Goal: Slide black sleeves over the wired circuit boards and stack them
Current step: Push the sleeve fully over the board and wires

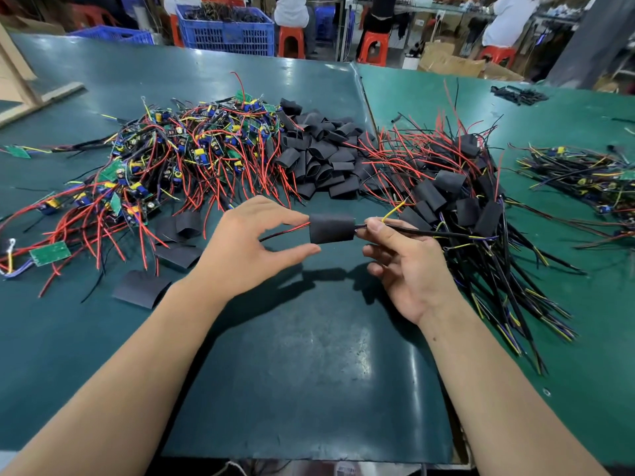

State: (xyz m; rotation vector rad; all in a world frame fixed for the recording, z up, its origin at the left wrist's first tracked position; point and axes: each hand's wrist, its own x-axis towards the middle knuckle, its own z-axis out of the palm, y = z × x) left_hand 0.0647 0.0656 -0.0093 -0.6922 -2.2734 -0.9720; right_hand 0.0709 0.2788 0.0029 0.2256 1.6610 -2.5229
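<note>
The left hand (254, 245) fingers spread wide, thumb and forefinger tips bracketing the black sleeve (331, 229), apparently seating it over the board. The right hand (402, 259) pinches the black lead (412, 231) just beside the sleeve, holding it taut above the surface (309, 372).

I can read no text, label, brand or number anywhere here. The green boards (50, 253) at the left of the frame show plain faces, with any print too small to make out. The black sleeves (318, 151) at upper centre carry no marking I can see. The blue crate (226, 29) at the top and the cardboard boxes (446, 60) at upper right show no legible lettering either.
</note>
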